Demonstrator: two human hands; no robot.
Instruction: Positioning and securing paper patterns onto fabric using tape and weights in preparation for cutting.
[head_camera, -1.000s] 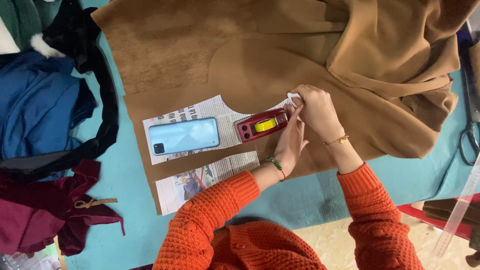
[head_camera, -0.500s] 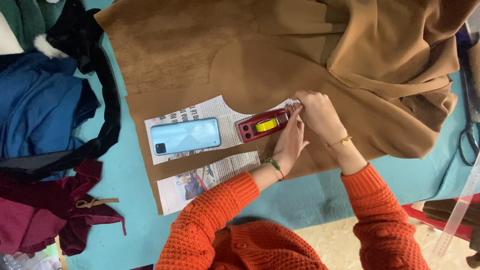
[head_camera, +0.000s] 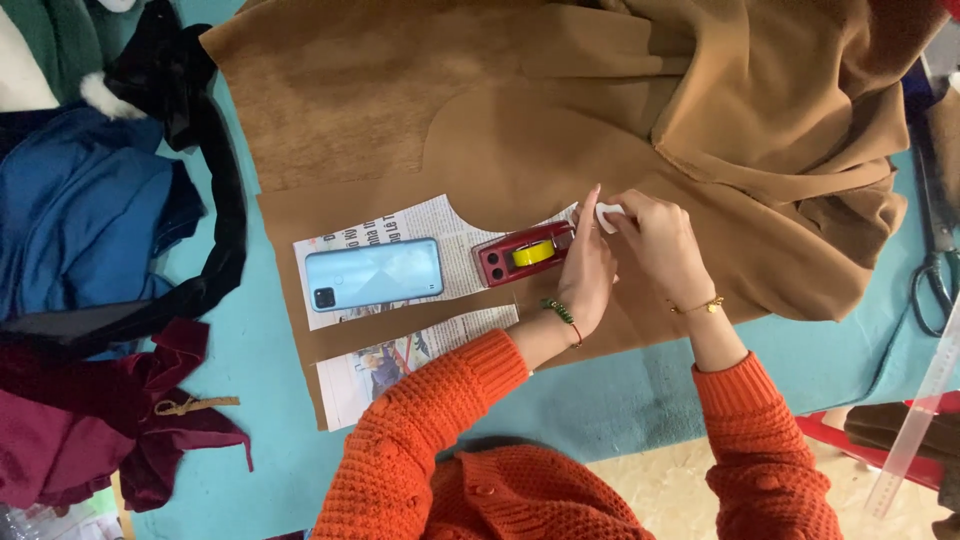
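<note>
**Mia:** What were the 2 hands doing?

**Ben:** They were close together on the brown cloth (head_camera: 560, 120). The right hand (head_camera: 660, 250) pinched a small white piece (head_camera: 607, 214) with its fingertips. I could not tell if it was tape or chalk.

**Mia:** And the left hand (head_camera: 585, 275)?

**Ben:** It stood on its edge just beside the right hand, with the fingers held straight and close together, pointing up at the white piece. It touched the end of the red tape holder (head_camera: 522, 252). I could not tell if it pinched anything.

**Mia:** Where was the tape holder?

**Ben:** It lay on a sheet of newspaper (head_camera: 400, 222), just left of the hands. A yellow roll sat inside it.

**Mia:** What else was on the paper?

**Ben:** A light blue phone (head_camera: 372, 273) lay flat on it, left of the tape holder. A strip of brown cloth crossed the paper below the phone.

**Mia:** What was under it all?

**Ben:** A blue-green table (head_camera: 250, 400). Blue cloth (head_camera: 80, 220) and dark red cloth (head_camera: 90, 410) lay in heaps at the left. Scissors (head_camera: 935, 230) and a clear ruler (head_camera: 920, 420) were far off at the right edge.

**Mia:** What did the person wear?

**Ben:** An orange knit sweater (head_camera: 450, 440) and a thin band on each wrist.
</note>
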